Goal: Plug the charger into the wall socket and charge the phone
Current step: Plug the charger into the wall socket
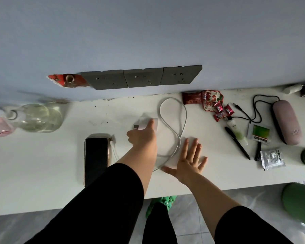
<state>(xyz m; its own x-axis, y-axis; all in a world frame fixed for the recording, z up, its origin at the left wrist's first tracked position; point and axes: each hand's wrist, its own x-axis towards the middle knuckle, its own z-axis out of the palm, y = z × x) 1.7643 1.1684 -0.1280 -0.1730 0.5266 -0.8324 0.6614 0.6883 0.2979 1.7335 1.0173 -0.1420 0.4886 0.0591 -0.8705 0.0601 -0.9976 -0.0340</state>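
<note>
While left hand [142,133] closes its fingers [151,122] on the white charger [149,123] lying on the worktop [42,164], right hand [188,160] rests flat, fingers spread, holding nothing. Grip looks partial; can't tell if it's secure. Pinch the brick by its sides, prongs toward the wall socket [142,77]. Cable [176,120] is looped, so lift slowly. Phone [96,158] sits left, cable seemingly attached.
</note>
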